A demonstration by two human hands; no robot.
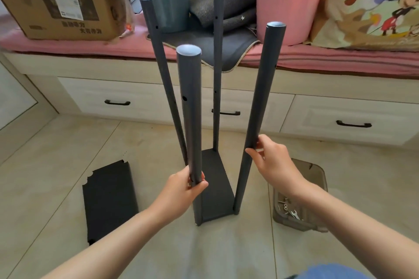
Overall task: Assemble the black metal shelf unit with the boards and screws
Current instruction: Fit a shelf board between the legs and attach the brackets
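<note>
The black shelf frame stands upright on the tiled floor, with several round metal posts rising from a black bottom board [215,186]. My left hand [187,188] grips the near left post [190,120] low down. My right hand [272,161] holds the near right post [260,108] a little higher, thumb and fingers around it. The two far posts [158,63] [217,75] stand free behind. A loose black board [110,201] with notched corners lies flat on the floor to the left.
A translucent container [317,179] holding screws and a small wrench [293,213] sits on the floor at right. Behind stands a low bench with drawers [118,99], topped by a pink cushion, a cardboard box [59,0], rolled mats and pillows.
</note>
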